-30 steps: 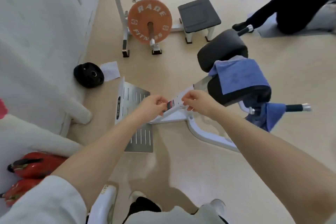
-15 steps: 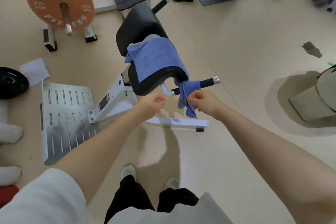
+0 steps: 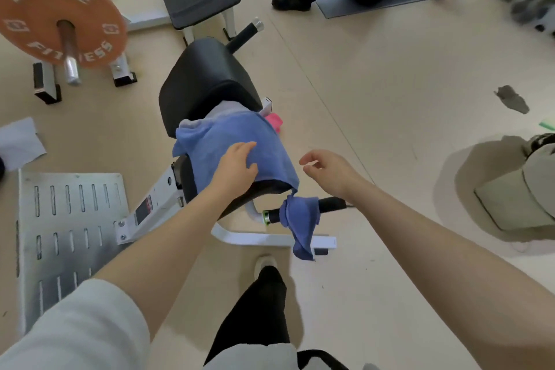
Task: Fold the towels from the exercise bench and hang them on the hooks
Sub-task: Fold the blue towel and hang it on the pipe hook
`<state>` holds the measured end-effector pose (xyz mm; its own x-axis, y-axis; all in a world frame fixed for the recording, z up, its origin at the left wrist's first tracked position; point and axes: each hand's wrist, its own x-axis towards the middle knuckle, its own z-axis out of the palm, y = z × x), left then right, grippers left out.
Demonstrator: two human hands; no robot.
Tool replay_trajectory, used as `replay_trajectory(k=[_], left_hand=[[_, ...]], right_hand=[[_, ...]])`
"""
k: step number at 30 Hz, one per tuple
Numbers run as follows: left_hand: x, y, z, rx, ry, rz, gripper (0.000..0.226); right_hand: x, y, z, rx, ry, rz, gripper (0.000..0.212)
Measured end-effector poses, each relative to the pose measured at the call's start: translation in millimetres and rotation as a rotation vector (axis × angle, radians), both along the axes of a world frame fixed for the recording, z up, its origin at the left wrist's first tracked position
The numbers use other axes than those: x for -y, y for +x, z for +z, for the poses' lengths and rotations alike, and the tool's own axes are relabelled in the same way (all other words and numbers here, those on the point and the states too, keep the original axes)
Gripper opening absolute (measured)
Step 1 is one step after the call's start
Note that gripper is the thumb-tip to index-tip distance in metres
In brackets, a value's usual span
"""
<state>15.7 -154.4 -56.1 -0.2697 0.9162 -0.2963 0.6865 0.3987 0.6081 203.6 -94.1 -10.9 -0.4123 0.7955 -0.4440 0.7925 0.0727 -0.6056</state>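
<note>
Resting flat on blue towel (image 3: pixel 261 141) over bench pad (image 3: pixel 207 75): left hand (image 3: pixel 237 167); right hand (image 3: pixel 326 170) beside, loose, empty.

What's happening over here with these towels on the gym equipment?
A person is gathering towels from a black padded exercise bench. Their left hand rests on the large blue towel draped over the pad; the right hand hovers open beside it. A smaller blue towel hangs on the black handle.

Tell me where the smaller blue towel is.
Head view, centre-right: smaller blue towel hangs over the bench's black handle, below the right hand.
</note>
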Motion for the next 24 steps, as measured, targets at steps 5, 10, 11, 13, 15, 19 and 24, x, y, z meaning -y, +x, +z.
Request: replay_trajectory(k=[5, 10, 11, 13, 15, 19, 24], left_hand=[[-39, -27, -11, -0.292, -0.151, -0.204, 0.076], [-36, -33, -11, -0.319, -0.193, -0.324, 0.080], [-35, -35, -11, -0.305, -0.186, -0.326, 0.079], [-34, -35, -11, -0.257, -0.181, -0.303, 0.076], [-33, -34, -11, -0.229, -0.179, -0.267, 0.075], [-32, -31, -12, -0.240, -0.182, -0.240, 0.072], [-22, -16, -15, -0.226, -0.252, -0.181, 0.047]], right_hand=[[-60, -38, -10, -0.030, 0.009, 0.077, 0.028], [-69, -69, -39, 0.119, 0.028, 0.627, 0.060], [-65, -72, -46, 0.175, 0.055, 0.740, 0.069], [-56, -76, -58, 0.259, 0.137, 0.858, 0.079], [-55, -80, -62, 0.265, 0.207, 0.882, 0.080], [-58, -80, -61, 0.255, 0.284, 1.074, 0.057], [-46, -68, -76, 0.055, 0.372, 1.231, 0.039]])
